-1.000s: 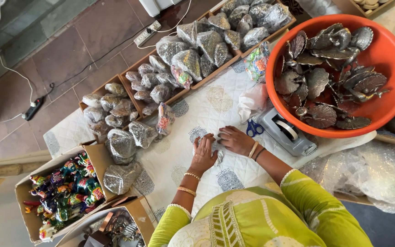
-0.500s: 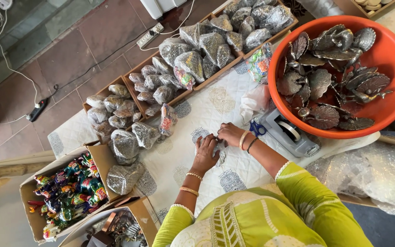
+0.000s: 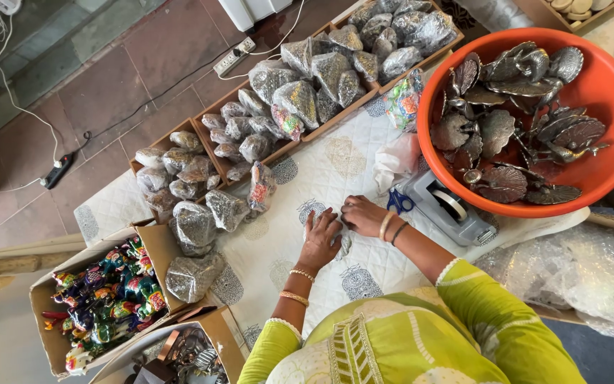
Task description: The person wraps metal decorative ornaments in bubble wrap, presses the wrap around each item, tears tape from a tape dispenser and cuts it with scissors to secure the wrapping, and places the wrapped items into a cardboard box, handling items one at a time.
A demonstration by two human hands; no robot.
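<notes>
While both hands [image 3: 342,224] press it, small bubble-wrapped bundle [image 3: 342,245], translucent, crumpled, fingers together on top.

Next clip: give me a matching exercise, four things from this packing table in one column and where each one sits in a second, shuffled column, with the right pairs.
Things
1. round orange plastic tub
2. grey tape dispenser
3. cardboard box of brightly painted figurines
4. blue-handled scissors

Places
A. at the table's near left corner
B. just beyond the person's right hand
C. at the far right, filled with dark metal peacock-shaped dishes
D. against the tub's near rim, on the white printed cloth

Pairs: 1-C, 2-D, 3-A, 4-B
</notes>
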